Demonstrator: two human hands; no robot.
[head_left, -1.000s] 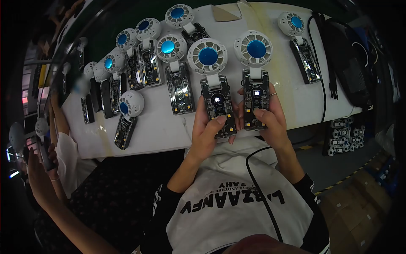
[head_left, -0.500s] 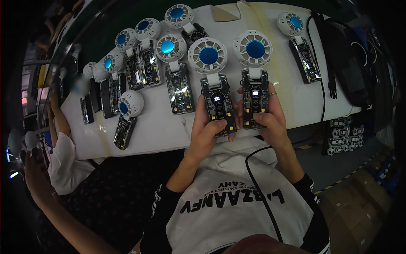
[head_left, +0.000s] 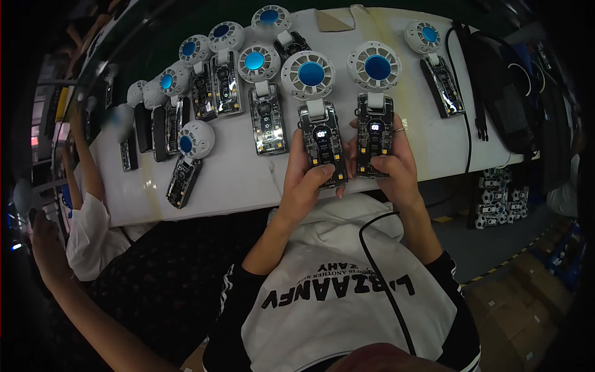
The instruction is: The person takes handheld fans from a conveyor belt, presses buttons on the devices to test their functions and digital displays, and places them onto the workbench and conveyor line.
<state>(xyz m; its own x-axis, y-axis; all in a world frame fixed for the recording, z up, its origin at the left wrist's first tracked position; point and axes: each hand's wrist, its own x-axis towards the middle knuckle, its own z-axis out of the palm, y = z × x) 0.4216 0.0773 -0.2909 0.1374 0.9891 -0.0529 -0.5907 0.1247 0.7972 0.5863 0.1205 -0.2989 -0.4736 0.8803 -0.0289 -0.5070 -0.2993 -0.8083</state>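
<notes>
My left hand [head_left: 302,187] is closed around the see-through, circuit-filled body of a handheld fan [head_left: 322,152], thumb pressed on its front. Closed on a second handheld fan [head_left: 374,147] is my right hand [head_left: 400,172], its thumb also on the front. Both small round displays glow and seem to read 100. The two white fan heads with blue centres point away from me over the table. Just left of the held pair lies another fan [head_left: 268,121] of the same kind. My fingers behind the bodies are mostly hidden.
Several similar fans, one nearest the front [head_left: 183,180], lie across the left of the white table [head_left: 235,198]. One more fan [head_left: 444,87] rests at the right, beside a black bag [head_left: 505,102] and cable. A co-worker's arm [head_left: 80,310] is at left. Cardboard [head_left: 335,22] lies at the back.
The view has shifted slightly, so the table's things sit a little differently in the picture. Both hands keep their fans. The co-worker's hand at left has moved a little.
</notes>
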